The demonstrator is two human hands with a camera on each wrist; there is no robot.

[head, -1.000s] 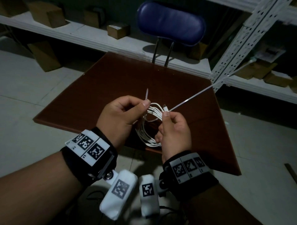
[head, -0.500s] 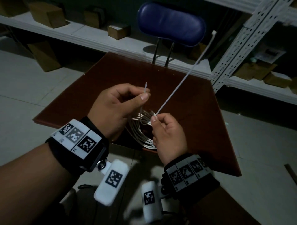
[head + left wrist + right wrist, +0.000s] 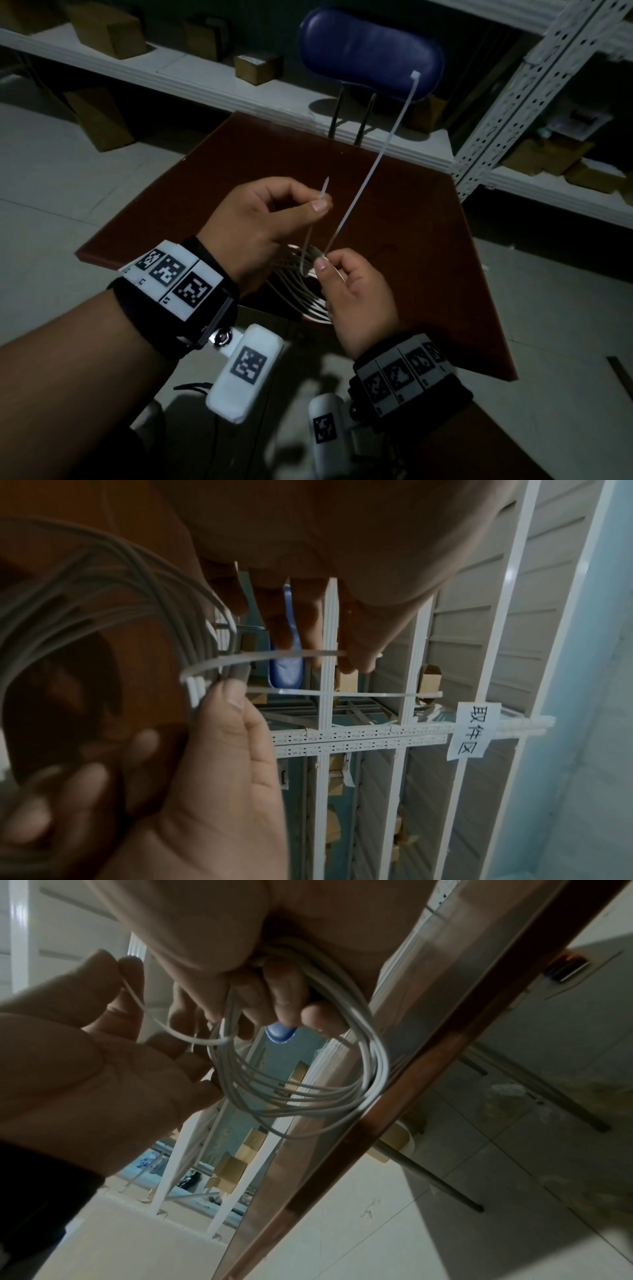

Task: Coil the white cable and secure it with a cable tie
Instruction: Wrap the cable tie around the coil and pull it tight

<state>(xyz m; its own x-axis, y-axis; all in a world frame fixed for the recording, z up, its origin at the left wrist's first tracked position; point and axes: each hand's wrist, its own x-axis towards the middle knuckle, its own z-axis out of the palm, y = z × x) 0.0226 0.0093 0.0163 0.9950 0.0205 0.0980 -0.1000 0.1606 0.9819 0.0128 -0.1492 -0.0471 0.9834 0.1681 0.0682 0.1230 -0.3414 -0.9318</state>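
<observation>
The white cable (image 3: 294, 284) is wound into a loose coil of several loops and hangs over the near edge of the brown table (image 3: 394, 212). My right hand (image 3: 323, 267) grips the coil at its top, thumb pressed on the bundled strands (image 3: 205, 685). A white cable tie (image 3: 360, 188) passes under the bundle beside that thumb. Its long end with the head (image 3: 415, 74) sticks up and away. My left hand (image 3: 322, 204) pinches the pointed tail of the tie (image 3: 308, 653) between thumb and forefinger, above and left of the coil. In the right wrist view the coil (image 3: 308, 1085) hangs below my right fingers.
A blue chair (image 3: 370, 51) stands behind the table. White metal shelving (image 3: 513, 102) with cardboard boxes (image 3: 257, 66) runs along the back and right. Pale tiled floor lies to both sides of the table.
The tie's long end swung from pointing right to pointing up toward the chair. My left hand lifted the tail higher, and the coil with my right hand sank toward the table's near edge.
</observation>
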